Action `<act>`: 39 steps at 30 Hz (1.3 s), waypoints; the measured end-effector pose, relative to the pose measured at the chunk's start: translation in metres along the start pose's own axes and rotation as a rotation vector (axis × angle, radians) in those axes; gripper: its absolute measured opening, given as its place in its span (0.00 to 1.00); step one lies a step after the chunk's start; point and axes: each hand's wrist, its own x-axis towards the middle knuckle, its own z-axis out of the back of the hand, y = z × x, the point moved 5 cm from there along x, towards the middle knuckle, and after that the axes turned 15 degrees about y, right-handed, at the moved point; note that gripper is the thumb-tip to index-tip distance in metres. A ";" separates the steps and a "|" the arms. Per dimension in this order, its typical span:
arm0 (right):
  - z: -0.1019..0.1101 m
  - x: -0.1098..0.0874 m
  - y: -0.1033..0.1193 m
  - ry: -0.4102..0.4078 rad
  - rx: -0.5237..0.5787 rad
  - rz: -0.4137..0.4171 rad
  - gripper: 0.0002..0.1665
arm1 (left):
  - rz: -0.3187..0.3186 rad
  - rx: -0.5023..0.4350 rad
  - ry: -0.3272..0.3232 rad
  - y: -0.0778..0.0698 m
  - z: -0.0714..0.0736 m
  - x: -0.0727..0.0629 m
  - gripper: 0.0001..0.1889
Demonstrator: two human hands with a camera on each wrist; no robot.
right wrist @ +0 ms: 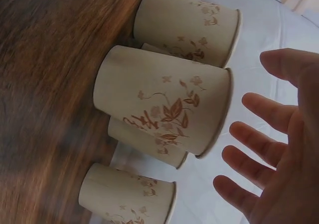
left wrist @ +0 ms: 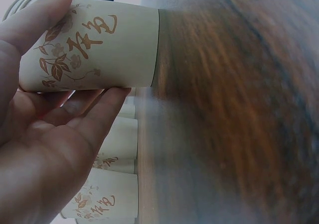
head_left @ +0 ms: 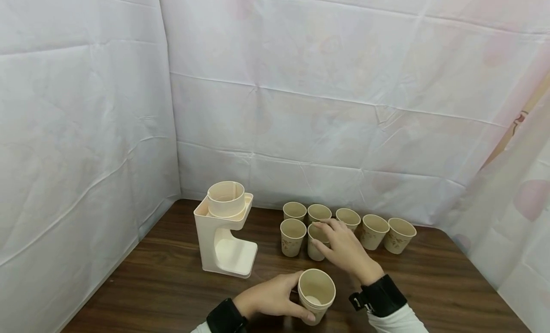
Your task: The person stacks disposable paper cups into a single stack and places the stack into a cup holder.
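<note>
My left hand point(head_left: 275, 297) grips a small stack of nested beige paper cups point(head_left: 315, 310) near the table's front edge. In the left wrist view the stack point(left wrist: 107, 47) shows brown flowers and lettering, its base right at the tabletop and several rims layered at the other end. My right hand point(head_left: 347, 247) is over the front row of single cups, fingers spread and holding nothing. Nearest to it is an upright paper cup point(head_left: 316, 249), partly hidden by the fingers. In the right wrist view a gap shows between the fingertips point(right wrist: 241, 129) and that cup point(right wrist: 162, 102).
Left of the front row stands another cup point(head_left: 292, 240). Several more cups, including one at the right end point(head_left: 399, 236), line the back. A cream cup-holder stand point(head_left: 210, 242) with a round cylinder point(head_left: 225, 201) on top is at the left. White cloth point(head_left: 301, 108) hangs behind the table.
</note>
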 end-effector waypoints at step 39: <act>-0.017 0.012 -0.010 0.086 0.028 -0.016 0.22 | 0.008 -0.055 0.009 -0.001 0.000 0.000 0.39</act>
